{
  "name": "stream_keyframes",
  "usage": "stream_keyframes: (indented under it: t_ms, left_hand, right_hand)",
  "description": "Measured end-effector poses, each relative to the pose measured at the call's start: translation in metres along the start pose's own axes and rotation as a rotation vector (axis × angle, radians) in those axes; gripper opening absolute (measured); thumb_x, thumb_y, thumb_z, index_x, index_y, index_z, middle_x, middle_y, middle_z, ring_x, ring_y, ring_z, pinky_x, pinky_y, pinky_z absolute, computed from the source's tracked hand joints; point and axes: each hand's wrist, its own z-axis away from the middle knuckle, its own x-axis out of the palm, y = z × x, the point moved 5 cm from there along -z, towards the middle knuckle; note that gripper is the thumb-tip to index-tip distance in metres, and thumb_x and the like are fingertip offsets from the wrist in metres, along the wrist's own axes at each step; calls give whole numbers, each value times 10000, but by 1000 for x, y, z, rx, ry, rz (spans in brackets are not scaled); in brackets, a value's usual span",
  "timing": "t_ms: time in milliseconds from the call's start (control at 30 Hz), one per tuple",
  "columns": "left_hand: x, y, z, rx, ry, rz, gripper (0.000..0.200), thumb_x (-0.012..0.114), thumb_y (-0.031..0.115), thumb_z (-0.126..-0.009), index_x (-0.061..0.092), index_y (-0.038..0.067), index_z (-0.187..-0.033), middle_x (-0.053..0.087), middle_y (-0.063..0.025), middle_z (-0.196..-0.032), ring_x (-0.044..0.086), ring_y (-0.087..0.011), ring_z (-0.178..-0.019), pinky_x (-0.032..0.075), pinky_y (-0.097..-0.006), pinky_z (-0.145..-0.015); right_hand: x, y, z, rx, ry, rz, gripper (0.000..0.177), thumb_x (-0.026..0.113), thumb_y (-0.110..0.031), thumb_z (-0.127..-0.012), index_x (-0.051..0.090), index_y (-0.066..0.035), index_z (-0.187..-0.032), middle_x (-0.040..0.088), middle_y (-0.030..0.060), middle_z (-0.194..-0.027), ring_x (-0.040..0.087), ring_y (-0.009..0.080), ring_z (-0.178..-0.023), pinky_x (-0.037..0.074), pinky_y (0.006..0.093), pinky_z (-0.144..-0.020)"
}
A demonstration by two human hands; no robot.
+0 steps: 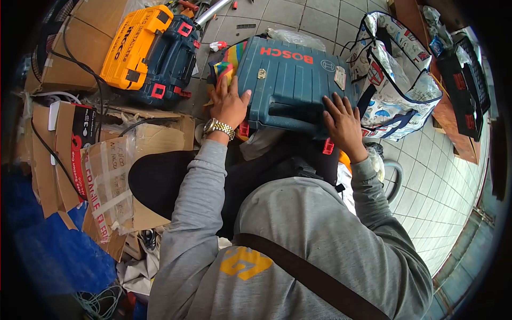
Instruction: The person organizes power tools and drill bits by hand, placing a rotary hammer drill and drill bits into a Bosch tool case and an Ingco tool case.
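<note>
A teal Bosch tool case (290, 80) lies flat in front of me, with red latches on its near edge. My left hand (229, 104), with a metal watch on the wrist, presses flat against the case's left end, fingers spread. My right hand (343, 125) rests on the case's near right corner, beside a red latch (328, 146). Neither hand grips anything. Both arms wear grey sleeves. A black shape on my lap hides the case's lower edge.
A yellow and blue tool case (152, 50) stands at the back left. Cardboard boxes (106, 170) with fragile tape crowd the left. A patterned shopping bag (397, 74) sits right of the Bosch case. A wooden shelf (453, 122) stands at the far right over tiled floor (432, 186).
</note>
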Motion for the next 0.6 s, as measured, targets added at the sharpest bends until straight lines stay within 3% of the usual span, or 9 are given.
stream_keyframes:
  t_ms: [100,167,233,267,367,433,467,567,600]
  left_hand:
    - [5,-15,17,-155,-143,277,788,525,540,-1001,236,124,-1604,144,-368,-1611,234,-569,-1470,407,-617,-1098]
    - [20,-26,19,-147,-92,372,814,519,532,-1007,192,89,-1605,150,-388,-1597,211,-574,-1474,370,-598,-1131]
    - [19,-27,22,-149,-73,482,897,506,494,-1025,67,-47,-1588,132,-397,-1602,182,-564,-1485,277,-534,-1205]
    - [26,-30,22,-157,-66,484,897,506,494,-1025,67,-47,-1588,132,-397,-1602,182,-564,-1485,277,-534,-1205]
    - [50,-44,35,-315,-4,798,886,512,478,-1029,74,-38,-1601,308,-347,-1574,273,-459,-1505,284,-491,-1199]
    - [47,-42,47,-482,-9,1058,854,520,480,-1028,165,-84,-1562,416,-309,-1511,387,-396,-1448,364,-454,-1152]
    - [42,-44,53,-499,2,1059,854,520,480,-1028,165,-84,-1562,416,-309,-1511,387,-396,-1448,364,-454,-1152]
    - [33,-46,64,-646,-83,1038,804,533,535,-1020,303,-83,-1481,463,-274,-1449,493,-340,-1334,443,-464,-1076]
    - [29,-43,68,-680,-135,1092,783,529,565,-1014,345,-67,-1438,484,-253,-1402,516,-322,-1287,468,-481,-1034]
  right_hand:
    - [-3,-10,-2,-54,28,15,420,584,-231,-980,591,-158,-1394,518,148,-1477,468,436,-1356,321,645,-1120]
    - [-6,-23,-7,-95,49,7,412,607,-198,-957,609,-134,-1364,564,151,-1412,506,421,-1310,362,607,-1106]
    - [-5,-55,-15,-336,-32,-309,362,648,-126,-894,658,-80,-1253,626,140,-1247,562,375,-1181,439,507,-1032]
    - [-8,-79,-16,-407,6,-350,284,665,-68,-846,689,-38,-1127,632,131,-1153,572,337,-1087,470,418,-963]
    - [24,-119,-17,-461,-83,-470,262,674,-179,-897,687,-10,-1098,658,173,-1103,624,355,-1039,505,428,-908]
    - [53,-126,-29,-219,-302,-353,436,623,-421,-981,697,4,-1046,687,228,-984,662,411,-958,517,474,-863]
    - [55,-133,-35,-234,-313,-356,436,623,-421,-981,697,4,-1046,687,228,-984,662,411,-958,517,474,-863]
    - [71,-132,-59,-66,-650,-324,816,488,-749,-939,722,31,-890,706,276,-863,689,456,-915,525,509,-827]
    - [77,-129,-63,-84,-651,-318,816,488,-749,-939,722,31,-890,706,276,-863,689,456,-915,525,509,-827]
